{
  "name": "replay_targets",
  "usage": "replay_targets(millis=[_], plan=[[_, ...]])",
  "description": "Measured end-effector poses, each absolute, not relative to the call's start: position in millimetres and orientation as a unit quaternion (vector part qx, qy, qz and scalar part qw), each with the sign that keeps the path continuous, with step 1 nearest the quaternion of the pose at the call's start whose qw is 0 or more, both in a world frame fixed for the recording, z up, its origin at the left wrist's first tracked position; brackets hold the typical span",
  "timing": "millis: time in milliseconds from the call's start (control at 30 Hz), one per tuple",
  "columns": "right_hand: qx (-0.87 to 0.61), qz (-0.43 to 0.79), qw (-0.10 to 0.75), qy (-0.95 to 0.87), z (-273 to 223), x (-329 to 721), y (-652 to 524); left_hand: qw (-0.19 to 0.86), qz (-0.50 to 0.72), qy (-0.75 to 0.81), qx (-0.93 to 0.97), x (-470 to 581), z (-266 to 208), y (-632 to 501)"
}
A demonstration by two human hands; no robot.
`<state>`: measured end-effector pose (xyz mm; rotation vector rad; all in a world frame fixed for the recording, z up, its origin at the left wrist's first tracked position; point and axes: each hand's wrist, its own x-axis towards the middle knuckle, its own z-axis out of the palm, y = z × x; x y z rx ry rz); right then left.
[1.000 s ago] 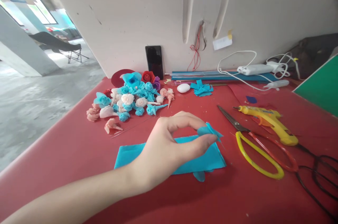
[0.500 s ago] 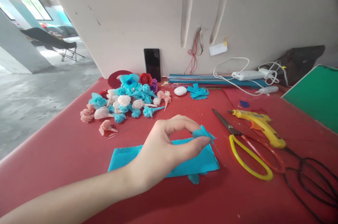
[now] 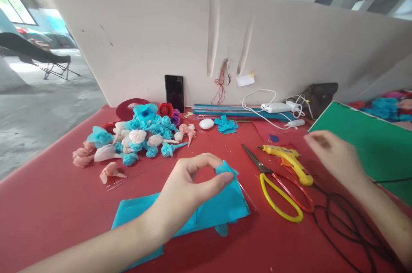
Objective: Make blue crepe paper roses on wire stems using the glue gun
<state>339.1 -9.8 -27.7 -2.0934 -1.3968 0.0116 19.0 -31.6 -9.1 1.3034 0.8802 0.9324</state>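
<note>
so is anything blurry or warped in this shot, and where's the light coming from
Head view: the right hand is smeared by motion blur, while the left hand pinching the blue paper bit is sharp; the white wall bows from wide-angle distortion; daylight from the window at far left is blown out.

Left hand (image 3: 185, 191) pinches a blue paper scrap (image 3: 226, 169) above the blue sheet (image 3: 225, 208)

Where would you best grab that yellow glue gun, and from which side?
Take the glue gun by its thick yellow handle end, nearest the scissors' red loop, coming from above and the right, where the right hand hovers. It lies flat, its nozzle pointing left and away, and its black cord trails off from the handle, so that end is probably the safest.
</note>
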Motion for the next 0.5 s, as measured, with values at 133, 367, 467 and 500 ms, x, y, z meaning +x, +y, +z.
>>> replay_targets(millis=[133, 367, 467, 500], plan=[[-0.824, 0.141, 0.147, -0.529, -52.3, 349.6, -4.3, 0.644, 0.398, 0.372, 0.537, 20.3, -11.4, -30.3], [-0.826, 0.262, 0.148, -0.477, -64.8, 356.0, -2.8, 0.634, 0.406, 0.377, 0.539, 19.0, -14.1, -30.8], [-0.816, 0.309, 0.230, -0.431, -65.2, 357.2, -3.2, 0.623, 0.419, 0.384, 0.538, 20.1, -13.0, -31.2], [-0.806, 0.327, 0.263, -0.416, -65.4, 356.9, -3.5, 0.615, 0.425, 0.388, 0.538, 20.7, -12.6, -31.3]])
